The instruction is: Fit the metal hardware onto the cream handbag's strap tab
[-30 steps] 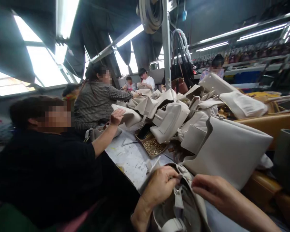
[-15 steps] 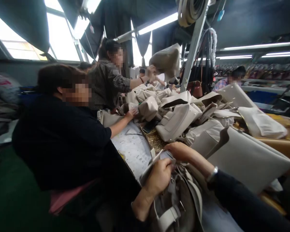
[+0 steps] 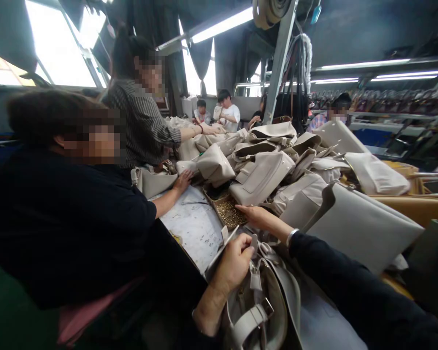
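My left hand (image 3: 234, 260) is closed on the edge of a beige handbag (image 3: 250, 318) at the table's near edge; a thin tab sticks out by its fingers. The bag gapes, and a strap with a metal buckle (image 3: 267, 307) hangs across its front. My right hand (image 3: 257, 217) reaches forward with fingers stretched out over the right side of a shallow tray (image 3: 219, 214) filled with small gold-coloured metal pieces (image 3: 230, 214). Whether its fingertips touch the pieces is hard to make out. Just behind that hand leans another beige bag (image 3: 264, 177).
Beige bags and panels (image 3: 361, 226) are heaped across the table (image 3: 191, 226). At my left sits a co-worker in dark clothes (image 3: 76, 218), one hand on a bag. A co-worker in a striped shirt (image 3: 135, 121) reaches over the pile. A metal post (image 3: 281, 63) rises behind.
My right hand has moved from beside my left hand at the bag to the tray of gold pieces. The striped-shirt co-worker's raised bag is down. The whole view has shifted.
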Tool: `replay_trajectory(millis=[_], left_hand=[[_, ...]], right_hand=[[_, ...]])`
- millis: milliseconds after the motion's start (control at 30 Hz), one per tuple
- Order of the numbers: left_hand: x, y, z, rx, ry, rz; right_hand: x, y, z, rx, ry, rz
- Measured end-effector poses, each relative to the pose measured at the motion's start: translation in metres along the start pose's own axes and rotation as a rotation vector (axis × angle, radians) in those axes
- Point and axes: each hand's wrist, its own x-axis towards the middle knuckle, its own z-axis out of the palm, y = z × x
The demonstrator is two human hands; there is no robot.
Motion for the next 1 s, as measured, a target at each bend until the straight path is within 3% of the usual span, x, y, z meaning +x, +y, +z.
replay_trajectory(millis=[133, 300, 500, 667, 833, 1000], left_hand=[[0.000, 0.001, 0.000, -0.021, 0.002, 0.009], [-0.001, -0.002, 0.000, -0.004, 0.016, 0.010], [-0.003, -0.003, 0.001, 0.000, 0.022, 0.021], [-0.005, 0.000, 0.002, 0.008, 0.019, 0.022], [-0.006, 0.003, 0.002, -0.002, 0.029, -0.002], [-0.003, -0.008, 0.005, -0.036, 0.036, -0.058]], right_hand=[[-0.006, 0.006, 0.000, -0.080, 0.022, 0.004], [0.000, 0.017, -0.007, -0.172, 0.089, 0.115], [0.032, 0.038, -0.029, -0.164, 0.149, 0.271], [0.057, 0.044, -0.025, -0.126, 0.073, 0.418], [0.072, 0.043, -0.014, -0.099, 0.013, 0.369], [0.081, 0.040, -0.003, -0.115, 0.006, 0.322]])
